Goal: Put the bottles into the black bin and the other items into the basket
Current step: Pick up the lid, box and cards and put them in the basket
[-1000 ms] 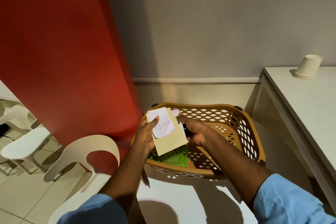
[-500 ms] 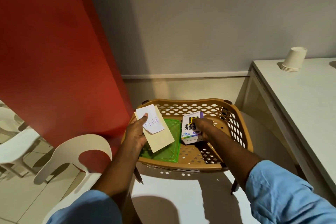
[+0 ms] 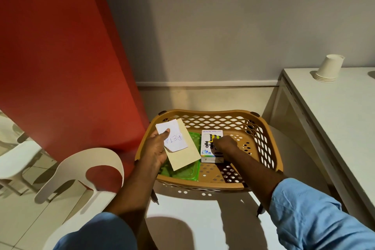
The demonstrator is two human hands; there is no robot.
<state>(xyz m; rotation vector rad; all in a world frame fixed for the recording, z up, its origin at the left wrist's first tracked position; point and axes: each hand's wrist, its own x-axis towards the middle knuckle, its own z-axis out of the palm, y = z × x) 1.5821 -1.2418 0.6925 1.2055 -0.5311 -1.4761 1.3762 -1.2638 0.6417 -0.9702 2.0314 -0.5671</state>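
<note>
A tan perforated basket [image 3: 265, 144] sits low in front of me on a white surface. My left hand [image 3: 155, 149] holds a beige envelope [image 3: 185, 158] and a white note marked "BETA" [image 3: 174, 137] over the basket's left side. Beneath them a green plastic tray [image 3: 187, 172] lies in the basket. My right hand [image 3: 224, 145] rests on a small white LED light box [image 3: 209, 146] that lies flat on the basket floor; the fingers are curled on its right edge. No bottle or black bin is in view.
A red wall panel [image 3: 60, 57] stands at left, with white plastic chairs [image 3: 81, 168] beside it. A white table [image 3: 334, 117] at right carries a stack of upturned paper cups [image 3: 329, 68]. The grey wall is behind the basket.
My right hand has lowered the box from near the envelope down to the basket floor. My left hand still holds the envelope and note, shifted slightly left.
</note>
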